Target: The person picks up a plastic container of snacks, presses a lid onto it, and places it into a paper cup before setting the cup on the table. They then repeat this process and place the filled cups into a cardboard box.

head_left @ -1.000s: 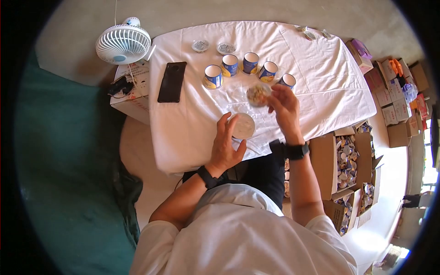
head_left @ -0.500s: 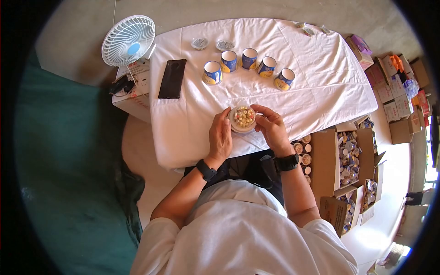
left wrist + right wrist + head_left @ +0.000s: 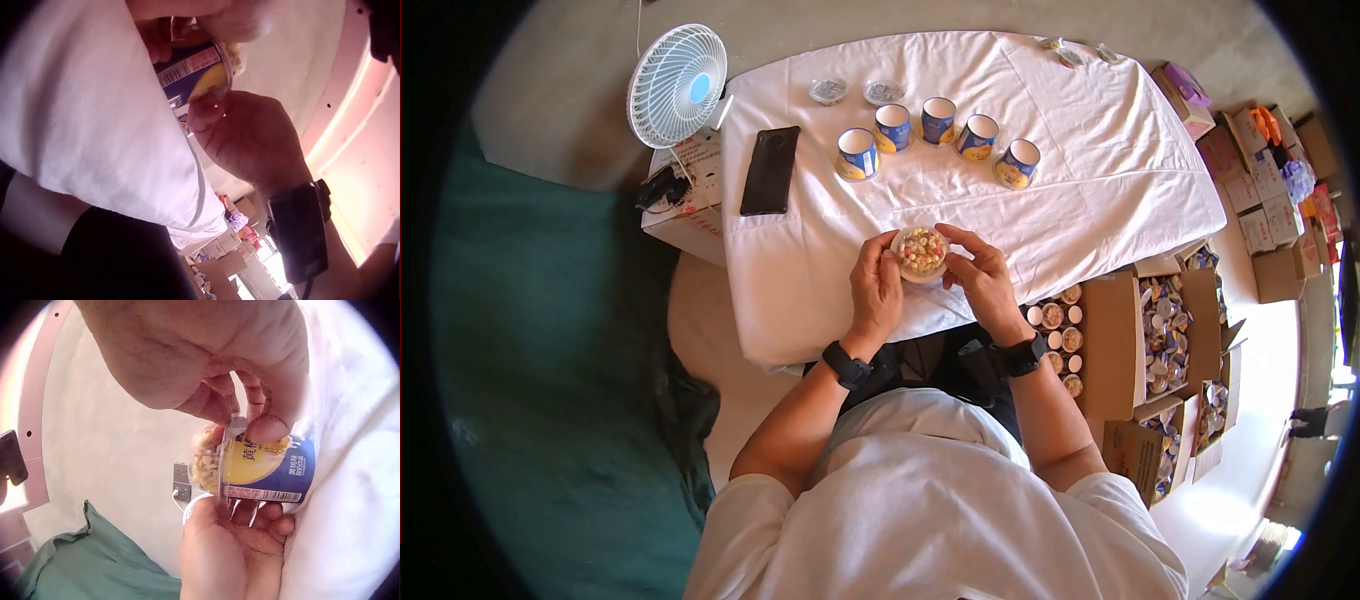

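Between the two hands, at the near edge of the white-clothed table, stands a blue and yellow cup (image 3: 275, 469) topped by a clear domed container of small pale and reddish pieces (image 3: 922, 252). My left hand (image 3: 876, 295) curls round its left side. On the right side, my right hand (image 3: 987, 290) pinches the rim with thumb and fingers. The right wrist view shows the dome (image 3: 207, 459) seated at the cup's top, with fingers of both hands on the cup. In the left wrist view the cup's barcode side (image 3: 190, 72) shows between the hands.
Several open blue cups (image 3: 938, 120) stand in an arc beyond the hands. Two clear containers (image 3: 884, 92) lie behind them, a dark phone (image 3: 770, 171) at the left. A fan (image 3: 677, 87) is beside the table; open cartons (image 3: 1110, 345) of cups stand at the right.
The right hand has brought the filled container from the right onto the cup between the hands. Another open cup, earlier partly covered by that hand, now shows fully. Both hands now hold the cup.
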Demonstrator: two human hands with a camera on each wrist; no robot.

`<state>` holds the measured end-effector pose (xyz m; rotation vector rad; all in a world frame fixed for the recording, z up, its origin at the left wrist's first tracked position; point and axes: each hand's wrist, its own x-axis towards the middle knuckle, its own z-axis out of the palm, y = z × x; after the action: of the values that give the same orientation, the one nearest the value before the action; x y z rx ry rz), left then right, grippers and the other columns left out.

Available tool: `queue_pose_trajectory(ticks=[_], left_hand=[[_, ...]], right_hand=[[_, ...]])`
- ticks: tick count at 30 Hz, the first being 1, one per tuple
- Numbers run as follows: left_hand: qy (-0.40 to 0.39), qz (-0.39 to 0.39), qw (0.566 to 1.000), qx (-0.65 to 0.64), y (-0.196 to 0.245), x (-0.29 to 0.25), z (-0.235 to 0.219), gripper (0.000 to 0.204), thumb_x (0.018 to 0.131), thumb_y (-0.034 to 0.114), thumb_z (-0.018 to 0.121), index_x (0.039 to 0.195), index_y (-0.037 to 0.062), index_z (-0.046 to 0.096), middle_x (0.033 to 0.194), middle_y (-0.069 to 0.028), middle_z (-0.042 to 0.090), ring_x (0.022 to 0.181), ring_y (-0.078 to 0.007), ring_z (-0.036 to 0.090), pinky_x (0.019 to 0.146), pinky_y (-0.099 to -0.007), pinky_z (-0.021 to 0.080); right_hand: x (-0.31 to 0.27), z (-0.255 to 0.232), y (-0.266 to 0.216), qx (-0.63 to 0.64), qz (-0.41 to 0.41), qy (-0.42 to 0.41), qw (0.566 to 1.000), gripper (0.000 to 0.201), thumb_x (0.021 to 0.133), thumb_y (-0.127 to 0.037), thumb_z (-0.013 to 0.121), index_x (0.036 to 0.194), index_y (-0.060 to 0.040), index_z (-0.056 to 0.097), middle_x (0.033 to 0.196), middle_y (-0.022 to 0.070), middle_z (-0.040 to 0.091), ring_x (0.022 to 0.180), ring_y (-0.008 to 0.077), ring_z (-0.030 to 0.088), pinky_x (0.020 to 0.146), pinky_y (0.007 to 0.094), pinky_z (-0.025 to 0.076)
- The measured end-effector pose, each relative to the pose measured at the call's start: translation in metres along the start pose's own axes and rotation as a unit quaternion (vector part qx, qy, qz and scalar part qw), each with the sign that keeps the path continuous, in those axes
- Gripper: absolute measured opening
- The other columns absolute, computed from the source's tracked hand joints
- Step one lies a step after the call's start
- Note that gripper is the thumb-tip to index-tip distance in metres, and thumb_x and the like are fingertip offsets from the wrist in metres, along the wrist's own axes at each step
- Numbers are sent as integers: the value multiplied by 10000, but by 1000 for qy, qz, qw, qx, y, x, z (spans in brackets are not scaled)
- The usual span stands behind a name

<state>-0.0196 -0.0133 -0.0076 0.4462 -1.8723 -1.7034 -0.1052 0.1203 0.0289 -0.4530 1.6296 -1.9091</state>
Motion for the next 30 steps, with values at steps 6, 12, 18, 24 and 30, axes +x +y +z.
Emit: queue_pose_trajectory(ticks=[6, 12, 18, 24, 30], left_hand=[[-28, -62, 997, -39, 9, 10, -3, 329, 911, 178, 349, 1104, 16, 560, 951, -46, 600, 673, -65, 515, 503, -202, 410], [-59, -83, 993, -63, 10, 14, -4, 340, 921, 191, 335, 1113, 2, 542, 980, -75, 596, 796, -108, 549, 629, -236, 444], [-82, -81, 991, -63, 12, 11, -5, 370, 994, 328, 380, 1106, 9, 529, 993, -81, 582, 899, -116, 553, 748, -255, 470], [-137, -99, 983, -65, 29, 10, -9, 425, 988, 381, 406, 1166, 6, 495, 1022, -70, 576, 884, -78, 553, 652, -226, 485], [-148, -46, 986, -67, 47, 0, -3, 445, 991, 365, 398, 1149, -38, 502, 1027, -86, 584, 911, -108, 557, 789, -248, 466]], right_hand=[[0, -3, 0, 22, 64, 3, 998, 369, 867, -43, 506, 1230, -12, 568, 975, 98, 628, 660, 112, 600, 601, 222, 494], [-7, 5, -1, 138, 133, -13, 981, 422, 940, -111, 455, 1325, 54, 408, 1127, 157, 581, 819, 247, 670, 733, 307, 561], [-13, 1, 8, 184, 86, -37, 978, 401, 950, -97, 422, 1322, 50, 406, 1162, 155, 574, 1003, 244, 618, 833, 334, 536], [-16, 1, -1, 143, 24, -81, 986, 395, 954, -178, 440, 1292, 27, 453, 1148, 115, 576, 1000, 177, 587, 892, 318, 475], [-18, 18, -1, 142, 11, 12, 990, 395, 935, -270, 482, 1149, 54, 555, 1044, 98, 605, 935, 153, 570, 820, 271, 457]])
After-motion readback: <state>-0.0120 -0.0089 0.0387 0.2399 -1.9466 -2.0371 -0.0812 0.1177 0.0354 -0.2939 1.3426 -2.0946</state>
